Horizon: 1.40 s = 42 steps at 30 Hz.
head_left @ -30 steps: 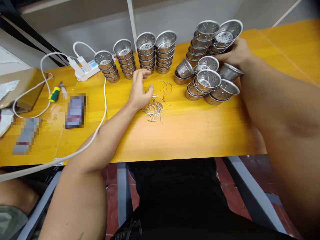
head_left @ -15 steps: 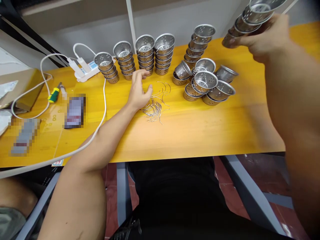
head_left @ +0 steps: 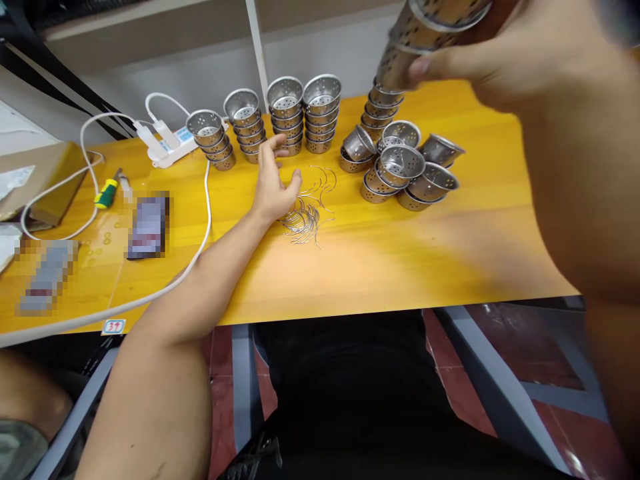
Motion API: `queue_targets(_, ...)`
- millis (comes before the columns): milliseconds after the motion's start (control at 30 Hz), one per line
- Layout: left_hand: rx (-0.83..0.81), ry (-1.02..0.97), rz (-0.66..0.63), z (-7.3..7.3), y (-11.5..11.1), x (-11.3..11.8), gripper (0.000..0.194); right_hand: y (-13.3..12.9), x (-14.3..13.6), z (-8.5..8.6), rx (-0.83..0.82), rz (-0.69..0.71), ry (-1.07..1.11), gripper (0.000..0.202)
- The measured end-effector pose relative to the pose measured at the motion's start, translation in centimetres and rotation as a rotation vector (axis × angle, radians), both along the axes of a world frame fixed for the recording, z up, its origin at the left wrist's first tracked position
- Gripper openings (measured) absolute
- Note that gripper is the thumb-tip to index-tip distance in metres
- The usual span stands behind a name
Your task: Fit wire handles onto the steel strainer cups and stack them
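Note:
High at the upper right, my right hand [head_left: 505,67] is wrapped round a tilted stack of perforated metal cups [head_left: 420,33], its top cut off by the frame. Below and behind this stack stands another column of cups [head_left: 379,112], partly covered by it. My left hand [head_left: 274,183] rests with fingers apart and slightly curled, holding nothing. Beside and under it lies a pile of thin curved metal wires [head_left: 304,223]. Just right of the wires is a loose cluster of cups [head_left: 400,165], some nested and some tipped over.
Several cup stacks [head_left: 323,100] line the back of the yellow table [head_left: 380,267]. At the left are a power strip [head_left: 173,143], a white cable [head_left: 207,207], a green-yellow screwdriver [head_left: 107,193], two blurred phone-like items [head_left: 149,227] and a cardboard box [head_left: 60,180]. A person's knee shows at lower left.
My right hand has carried the held stack of cups leftward and nearer the camera, over the standing column. My left hand has stayed almost still.

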<state>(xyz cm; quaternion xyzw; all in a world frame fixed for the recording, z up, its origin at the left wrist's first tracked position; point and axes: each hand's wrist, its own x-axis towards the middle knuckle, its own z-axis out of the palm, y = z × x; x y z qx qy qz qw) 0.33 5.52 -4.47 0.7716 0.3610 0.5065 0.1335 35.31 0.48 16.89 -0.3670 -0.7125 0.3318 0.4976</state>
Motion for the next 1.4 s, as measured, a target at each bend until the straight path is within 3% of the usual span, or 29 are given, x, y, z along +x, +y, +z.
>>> queue_targets(100,0.038,0.007,-0.057,0.9,-0.8,0.1,0.088,-1.2,-4.1,-1.8,0.065,0.235,-0.026,0.05)
queue_targets(200,0.074,-0.006,-0.109,1.8,-1.6,0.4,0.1,-0.7,-7.5,-5.5,-0.029,0.279,0.012,0.059)
queue_targets(367,0.094,-0.062,-0.077,1.6,-1.1,0.7,0.111,1.2,-12.1,-11.9,-0.013,0.171,-0.183,0.072)
queue_targets(500,0.042,-0.082,-0.015,0.5,0.7,0.2,0.109,2.3,-14.7,-14.5,0.095,0.058,-0.257,0.075)
queue_targets(867,-0.08,-0.165,0.131,0.1,3.5,-2.5,0.107,4.5,-18.2,-15.6,0.111,-0.014,-0.319,0.095)
queue_targets(1200,-0.046,-0.192,0.199,-0.3,3.9,-3.9,0.091,5.8,-19.0,-17.4,0.072,0.051,-0.282,0.084)
queue_targets(1400,-0.067,-0.184,0.199,-1.5,5.2,-4.6,0.091,6.1,-19.3,-18.2,0.066,0.047,-0.404,0.083)
